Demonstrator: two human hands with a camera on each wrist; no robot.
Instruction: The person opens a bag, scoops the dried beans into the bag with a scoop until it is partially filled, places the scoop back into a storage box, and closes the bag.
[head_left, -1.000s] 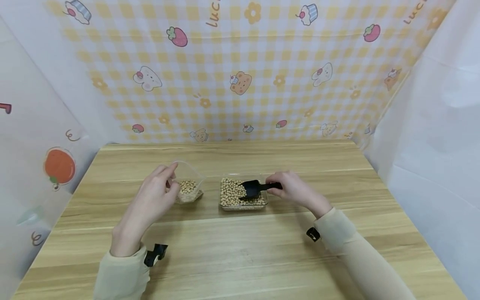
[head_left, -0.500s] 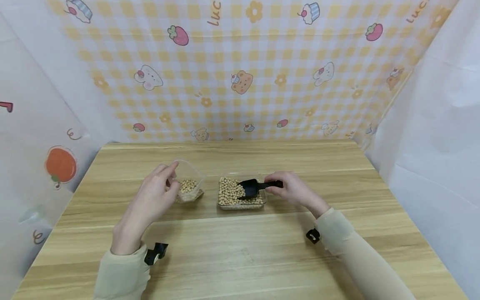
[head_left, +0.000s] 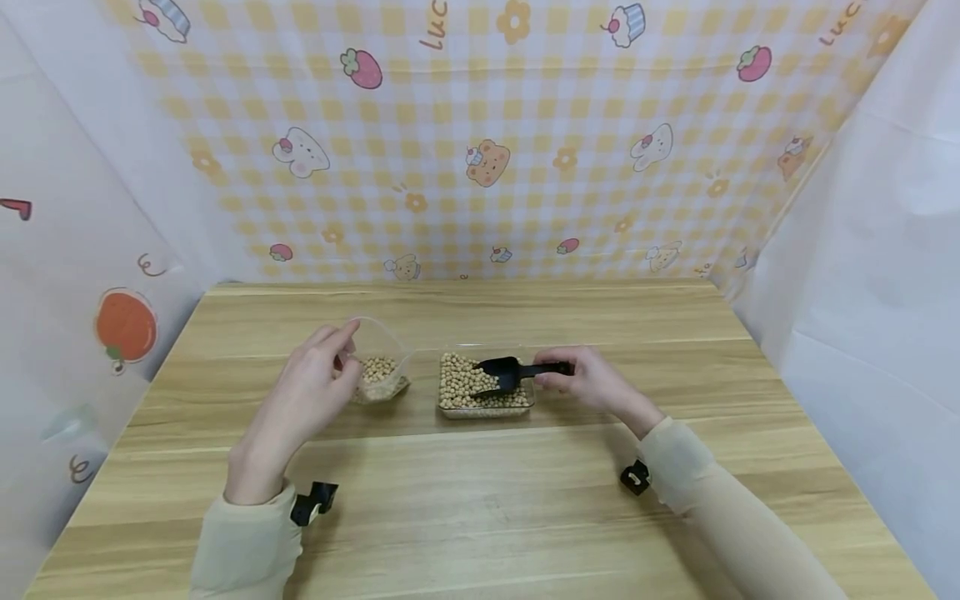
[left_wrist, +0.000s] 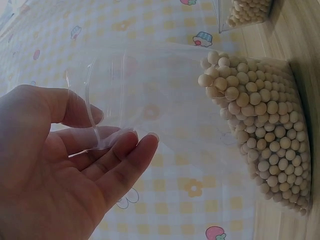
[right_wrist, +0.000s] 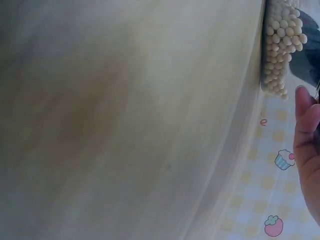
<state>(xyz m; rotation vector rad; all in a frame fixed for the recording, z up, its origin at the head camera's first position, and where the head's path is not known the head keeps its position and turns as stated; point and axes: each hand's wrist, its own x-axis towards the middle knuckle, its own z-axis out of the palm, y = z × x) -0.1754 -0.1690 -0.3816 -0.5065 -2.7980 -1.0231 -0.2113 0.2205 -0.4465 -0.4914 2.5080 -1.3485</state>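
Note:
A clear plastic bag [left_wrist: 165, 95] stands on the table with its mouth spread and round beige beans [left_wrist: 270, 135] in its lower part. My left hand [head_left: 311, 383] pinches the bag's rim between thumb and fingers. To the bag's right sits a clear rectangular container [head_left: 486, 412] filled with the same beans [head_left: 459, 379]. My right hand [head_left: 588, 379] grips the handle of a black scoop [head_left: 510, 375], whose blade lies among the beans in the container. Some beans lie at the blade's front edge. In the right wrist view, the scoop and the hand are partly cut off.
The wooden table [head_left: 480, 517] runs back to a yellow checked cloth [head_left: 420, 125] with printed cartoons. White sheets [head_left: 885, 250] hang at both sides. A black wrist mount [head_left: 313, 502] sits at the left sleeve, and another [head_left: 635, 477] at the right.
The scoop and my right hand have shifted slightly to the right relative to the container. My left hand keeps its hold on the bag. The head view has shifted a little.

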